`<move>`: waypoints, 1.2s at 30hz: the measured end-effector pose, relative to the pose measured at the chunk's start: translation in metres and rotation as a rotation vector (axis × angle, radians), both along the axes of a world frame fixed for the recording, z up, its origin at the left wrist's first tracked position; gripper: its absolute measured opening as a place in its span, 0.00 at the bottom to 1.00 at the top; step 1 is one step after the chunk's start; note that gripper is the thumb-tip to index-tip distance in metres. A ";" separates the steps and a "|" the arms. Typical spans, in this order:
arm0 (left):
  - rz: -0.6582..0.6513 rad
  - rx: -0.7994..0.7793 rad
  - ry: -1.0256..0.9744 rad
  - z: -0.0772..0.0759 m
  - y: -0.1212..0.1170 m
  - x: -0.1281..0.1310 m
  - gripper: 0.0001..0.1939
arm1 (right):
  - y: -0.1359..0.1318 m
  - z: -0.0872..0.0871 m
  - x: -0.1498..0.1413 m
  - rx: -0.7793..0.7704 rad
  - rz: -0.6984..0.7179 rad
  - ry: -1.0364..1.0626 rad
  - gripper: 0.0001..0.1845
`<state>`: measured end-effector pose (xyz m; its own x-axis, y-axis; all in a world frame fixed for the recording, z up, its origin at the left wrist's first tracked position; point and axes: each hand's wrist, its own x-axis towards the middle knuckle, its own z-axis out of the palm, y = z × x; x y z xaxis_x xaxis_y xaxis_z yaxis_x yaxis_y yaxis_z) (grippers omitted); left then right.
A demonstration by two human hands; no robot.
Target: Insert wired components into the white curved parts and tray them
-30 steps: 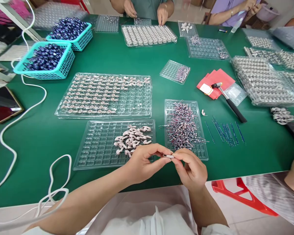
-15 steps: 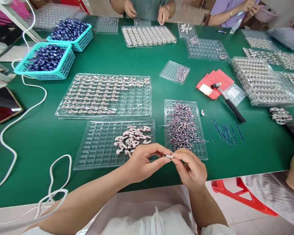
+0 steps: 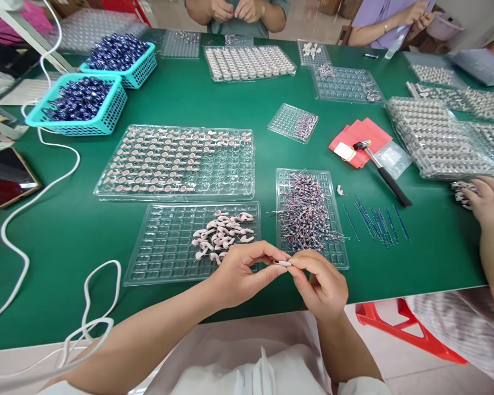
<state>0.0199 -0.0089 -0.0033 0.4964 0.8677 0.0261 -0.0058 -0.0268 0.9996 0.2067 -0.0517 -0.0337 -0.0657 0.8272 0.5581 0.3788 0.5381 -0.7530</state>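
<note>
Fingertips of my left hand [image 3: 249, 274] and my right hand [image 3: 323, 282] meet in front of me, both pinching a small pale earbud shell [image 3: 282, 263] with a dark spot at its left end. Just behind my left hand, a clear tray [image 3: 164, 247] bears a heap of similar pale shells [image 3: 222, 233]. Beyond my right hand stands another clear tray [image 3: 337, 247], piled with tiny wired components [image 3: 307, 211]. Farther back, a larger clear tray [image 3: 226, 175] has rows of pale shells in its left and upper pockets.
Two turquoise baskets [image 3: 111, 107] of shiny blue pieces stand at left near a phone [image 3: 8, 175] and white cable [image 3: 22, 255]. To the right lie a small hammer [image 3: 382, 173], red pouches [image 3: 364, 140] and blue sticks [image 3: 376, 222]. A co-worker's hand [image 3: 492, 200] reaches in at right.
My hands and the earbud shell stay nearly still. A co-worker's hand has come in at right onto a pile of pale pieces. The person opposite has brought both hands together.
</note>
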 end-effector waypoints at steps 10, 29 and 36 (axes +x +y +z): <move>0.007 -0.065 -0.019 -0.001 0.000 0.001 0.06 | 0.001 0.000 -0.001 0.026 -0.037 -0.014 0.19; 0.264 0.050 0.130 0.018 0.019 -0.039 0.09 | -0.005 -0.021 0.008 -0.050 -0.143 0.051 0.24; 0.432 0.081 0.651 0.011 0.015 -0.123 0.14 | -0.008 -0.020 0.010 -0.136 -0.165 0.002 0.11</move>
